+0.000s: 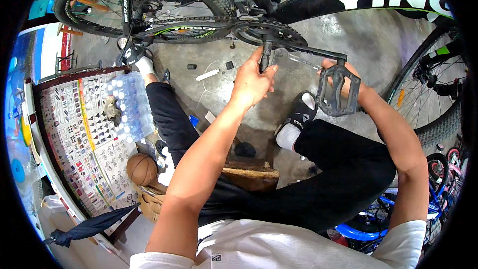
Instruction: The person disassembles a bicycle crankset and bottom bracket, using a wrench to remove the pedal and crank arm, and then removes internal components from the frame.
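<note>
Bicycle: a black frame (318,10) with green and white markings crosses the top of the view, its rear wheel (226,7) to the left and a front wheel (450,124) at the right edge.
Crank: the chainring (249,32) faces the person, and the crank arm (318,51) runs from it rightward to the black pedal (326,92).
Dark cylindrical tool: it sits at the centre of the crank, pointing down toward the person.
Left hand (253,83): narrow, thumb and fingers closed about the dark cylindrical tool (266,56).
Right hand (348,80): behind the pedal, fingers near the outer end of the crank arm; the pedal covers much of it, so I cannot tell how firmly it grips.
Slim rod (304,61): below the crank arm, one end beside the right hand's fingers; whether it is held cannot be told.
Floor (219,94): a white tube (207,75) and two small black pieces (229,65) lie left of the left hand.
Between the legs: a wooden seat edge (251,179).
Left side: a printed chart board (102,164) carries clear bottles (132,107); a brown basketball (142,169) and a folded dark umbrella (97,226) are near it.
Lower right: a blue bicycle (356,231) beyond the person's leg.
</note>
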{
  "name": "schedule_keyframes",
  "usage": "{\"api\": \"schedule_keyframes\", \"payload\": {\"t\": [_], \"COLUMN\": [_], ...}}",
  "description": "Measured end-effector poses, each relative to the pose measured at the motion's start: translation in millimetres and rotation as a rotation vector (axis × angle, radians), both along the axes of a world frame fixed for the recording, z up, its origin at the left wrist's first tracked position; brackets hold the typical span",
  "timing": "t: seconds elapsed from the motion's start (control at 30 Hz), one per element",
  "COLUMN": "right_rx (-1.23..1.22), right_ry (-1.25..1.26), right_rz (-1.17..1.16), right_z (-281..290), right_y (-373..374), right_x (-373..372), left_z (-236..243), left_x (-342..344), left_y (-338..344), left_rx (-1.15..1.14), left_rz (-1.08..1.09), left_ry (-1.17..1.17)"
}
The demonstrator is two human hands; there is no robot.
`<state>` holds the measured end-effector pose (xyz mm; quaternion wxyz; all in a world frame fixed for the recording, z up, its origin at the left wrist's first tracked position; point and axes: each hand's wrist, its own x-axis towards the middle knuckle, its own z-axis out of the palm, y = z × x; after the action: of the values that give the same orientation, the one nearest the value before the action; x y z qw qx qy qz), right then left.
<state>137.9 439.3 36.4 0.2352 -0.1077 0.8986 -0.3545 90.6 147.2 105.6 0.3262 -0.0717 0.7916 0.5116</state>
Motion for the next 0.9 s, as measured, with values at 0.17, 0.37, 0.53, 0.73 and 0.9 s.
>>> {"api": "schedule_keyframes", "payload": {"t": [0.17,0.37,0.53,0.73,0.9], "right_rx": [0.029,0.241,0.134,-0.161,0.165], "right_ry": [0.044,0.377,0.376,0.254,-0.077], "right_rz": [-0.118,0.127,0.128,0.102,0.202], "right_z": [25.0,34.4,1.5,-22.6,5.8], "right_y": [-18.8,-37.4,-39.2,-40.6,-44.6], "right_x": [-0.1,-16.1,-11.4,-29.0,-46.7], "left_z": [-2.7,0.1,-3.2,-5.7,1.2], "left_x": [-0.1,-1.7,-2.0,-4.1,-3.9], "left_y": [0.6,-1.8,-1.3,-4.8,-4.6], "left_rx": [0.019,-0.024,0.026,0.038,0.015], "left_rz": [-0.003,-0.004,-0.004,-0.018,0.012], "left_ry": [-0.006,0.007,0.006,-0.004,-0.041]}}
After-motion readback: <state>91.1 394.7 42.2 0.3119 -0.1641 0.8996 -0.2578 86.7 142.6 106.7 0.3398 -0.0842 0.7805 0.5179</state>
